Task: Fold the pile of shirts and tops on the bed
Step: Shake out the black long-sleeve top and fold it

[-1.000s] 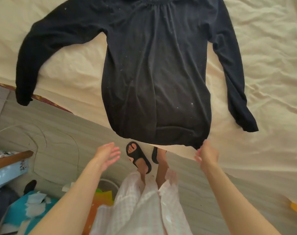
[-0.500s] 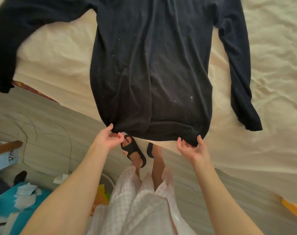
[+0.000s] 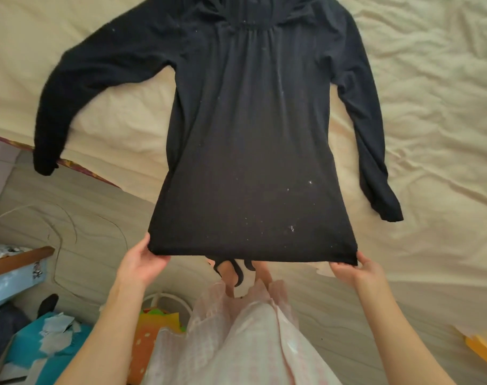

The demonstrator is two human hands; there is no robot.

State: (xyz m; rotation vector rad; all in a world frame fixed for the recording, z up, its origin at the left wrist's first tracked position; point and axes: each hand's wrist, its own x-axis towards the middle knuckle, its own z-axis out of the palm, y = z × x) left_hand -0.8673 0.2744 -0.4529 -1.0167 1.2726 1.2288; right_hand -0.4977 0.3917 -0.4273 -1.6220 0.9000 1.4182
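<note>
A black long-sleeved top [image 3: 250, 151] lies spread on the cream bed sheet [image 3: 431, 107], its hem hanging over the bed's near edge. My left hand [image 3: 141, 262] grips the hem's left corner. My right hand [image 3: 357, 269] grips the hem's right corner. The hem is pulled taut between them. The left sleeve bends down to the bed's edge; the right sleeve lies straight along the body. The neckline runs out of view at the top.
Below the hem I see my feet in black sandals [image 3: 234, 269] and my pale pink skirt [image 3: 236, 337]. A wooden-edged blue piece of furniture [image 3: 14, 268] and a teal item with paper scraps [image 3: 45, 334] sit at the left. A yellow object [image 3: 484, 345] is at the right.
My hands rose from below the top, took hold of the hem's two corners, then moved apart and stretched it flat. The left sleeve swung back in over the bed.
</note>
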